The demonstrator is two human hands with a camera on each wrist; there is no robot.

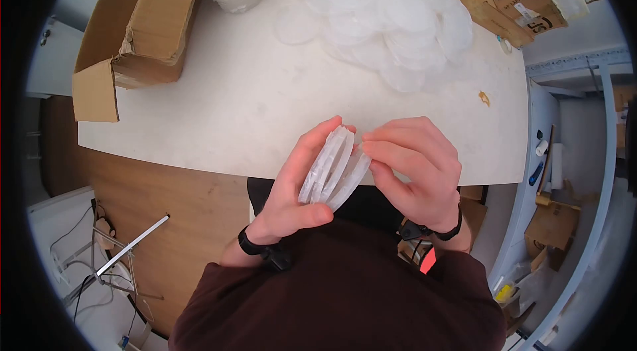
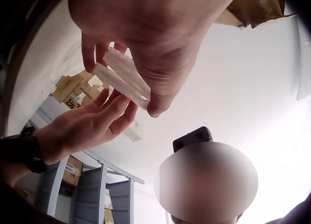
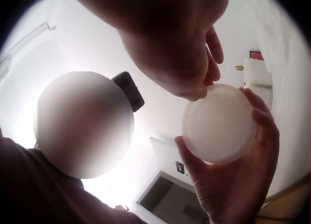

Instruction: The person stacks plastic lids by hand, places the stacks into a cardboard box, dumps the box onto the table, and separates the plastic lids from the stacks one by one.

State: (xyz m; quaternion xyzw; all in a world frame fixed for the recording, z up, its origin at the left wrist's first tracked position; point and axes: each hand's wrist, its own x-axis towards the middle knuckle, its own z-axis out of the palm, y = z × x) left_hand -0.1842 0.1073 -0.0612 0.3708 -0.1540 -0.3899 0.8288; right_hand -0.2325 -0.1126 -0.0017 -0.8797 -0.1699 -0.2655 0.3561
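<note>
While your left hand (image 1: 292,185) grips a stack of translucent plastic lids (image 1: 334,167) above the bench (image 1: 232,105), your right hand (image 1: 418,168) pinches the stack's edge. More lids (image 1: 391,12) lie piled beyond.

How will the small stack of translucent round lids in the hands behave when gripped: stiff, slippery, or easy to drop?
The stack of lids looks thin and probably light, since the left hand holds several edge-on. The lids fan apart, so they likely slide on each other. The right hand touches their edges; each seems to keep its round shape, so fairly stiff.

Translucent white lids (image 1: 335,168), brown box (image 1: 142,26)
</note>
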